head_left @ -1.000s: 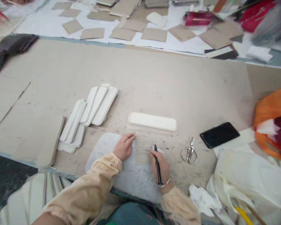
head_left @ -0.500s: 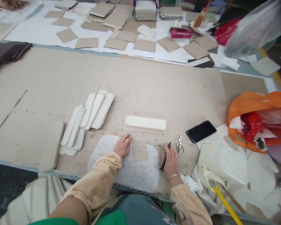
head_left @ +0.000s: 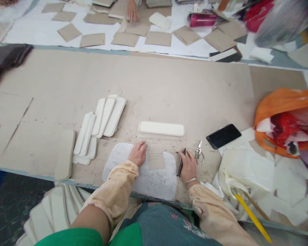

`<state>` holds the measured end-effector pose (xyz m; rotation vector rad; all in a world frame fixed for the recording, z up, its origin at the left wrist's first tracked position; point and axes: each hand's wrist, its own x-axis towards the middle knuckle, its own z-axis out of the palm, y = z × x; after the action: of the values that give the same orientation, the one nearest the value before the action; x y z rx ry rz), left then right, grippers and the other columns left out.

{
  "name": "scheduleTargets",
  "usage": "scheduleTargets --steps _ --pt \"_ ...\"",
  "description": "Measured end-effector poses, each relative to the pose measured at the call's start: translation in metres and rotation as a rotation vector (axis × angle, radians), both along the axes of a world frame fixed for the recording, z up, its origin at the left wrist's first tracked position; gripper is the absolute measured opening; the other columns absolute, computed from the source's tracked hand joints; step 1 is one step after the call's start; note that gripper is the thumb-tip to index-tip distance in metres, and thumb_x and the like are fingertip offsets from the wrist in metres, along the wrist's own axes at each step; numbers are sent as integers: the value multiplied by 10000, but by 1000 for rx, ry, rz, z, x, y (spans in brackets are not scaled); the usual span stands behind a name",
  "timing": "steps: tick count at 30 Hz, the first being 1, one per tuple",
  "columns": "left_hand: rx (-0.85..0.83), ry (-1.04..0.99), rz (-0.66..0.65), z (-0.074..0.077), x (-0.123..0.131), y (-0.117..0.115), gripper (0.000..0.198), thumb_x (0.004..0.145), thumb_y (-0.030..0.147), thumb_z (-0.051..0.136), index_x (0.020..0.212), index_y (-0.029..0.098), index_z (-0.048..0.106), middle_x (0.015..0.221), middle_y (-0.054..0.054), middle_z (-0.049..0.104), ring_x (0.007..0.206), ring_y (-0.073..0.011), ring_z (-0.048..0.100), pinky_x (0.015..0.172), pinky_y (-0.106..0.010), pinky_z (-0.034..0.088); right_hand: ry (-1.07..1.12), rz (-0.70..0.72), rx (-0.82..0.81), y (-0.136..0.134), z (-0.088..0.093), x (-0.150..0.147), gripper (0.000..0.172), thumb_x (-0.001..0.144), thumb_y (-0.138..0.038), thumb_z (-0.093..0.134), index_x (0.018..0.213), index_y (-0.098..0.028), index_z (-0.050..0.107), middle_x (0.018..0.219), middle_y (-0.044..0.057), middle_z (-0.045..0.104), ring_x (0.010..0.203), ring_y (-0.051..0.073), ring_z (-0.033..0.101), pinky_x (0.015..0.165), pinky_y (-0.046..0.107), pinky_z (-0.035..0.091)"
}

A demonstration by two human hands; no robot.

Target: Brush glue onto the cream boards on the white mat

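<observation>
My left hand (head_left: 138,154) lies on a white rounded sheet (head_left: 154,186), its fingertips at the left edge of a small tan card (head_left: 156,158) with handwritten lines. Whether the fingers press on the card I cannot make out. To the right of the sheet, my right hand (head_left: 188,166) has a black pen (head_left: 181,163) between thumb and fingers, low over the table. A small pair of metal scissors (head_left: 199,152) lies just right of that hand. Beyond the card is a neat stack of long white strips (head_left: 161,128) with rounded corners.
More white strips (head_left: 106,116) lie fanned out at the left, beside a tan rounded stack (head_left: 65,155). On the right are a black phone (head_left: 223,136), an orange bag (head_left: 267,102) and a yellow-handled tool (head_left: 253,217). Another person's hand (head_left: 132,12) touches tan pieces on the far table.
The view has tilted down and shifted slightly. Another person's hand has appeared at the far table. Both my hands stay in nearly the same places, the pen still in my right.
</observation>
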<state>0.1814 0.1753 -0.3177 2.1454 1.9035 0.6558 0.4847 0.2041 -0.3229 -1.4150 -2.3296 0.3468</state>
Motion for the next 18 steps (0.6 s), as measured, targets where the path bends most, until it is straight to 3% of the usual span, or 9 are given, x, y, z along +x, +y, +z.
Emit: scheduleTargets --steps 18 --pt "-4 -19 12 0 0 1 287 867 145 426 1134 172 528 1167 -151 528 1084 -250 508 918 -448 469 -28 -41 -21 0 3 -4 406 873 -105 426 1244 -195 567 1308 103 556 1264 271 380 1016 450 371"
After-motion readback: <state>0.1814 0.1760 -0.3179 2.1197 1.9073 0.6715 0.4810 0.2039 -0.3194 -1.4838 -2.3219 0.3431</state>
